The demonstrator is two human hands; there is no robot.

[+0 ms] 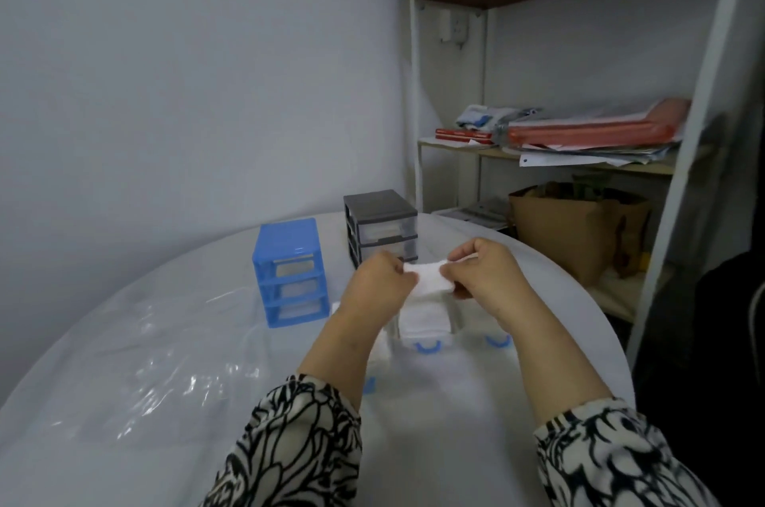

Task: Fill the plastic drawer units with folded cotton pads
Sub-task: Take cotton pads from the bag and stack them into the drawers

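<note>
Cotton pad (430, 276) pinched btwn left hand (378, 285) & right hand (482, 268), prob. folded.

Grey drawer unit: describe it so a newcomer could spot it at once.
On the round white table, look to the far edge near the metal shelving rack. Two small three-drawer plastic units stand there apart; the grey drawer unit is the one to the right, farther back, just beyond the person's raised hands. It has a dark grey frame with clear drawers, while its neighbour, the blue drawer unit, is bright blue.
</note>
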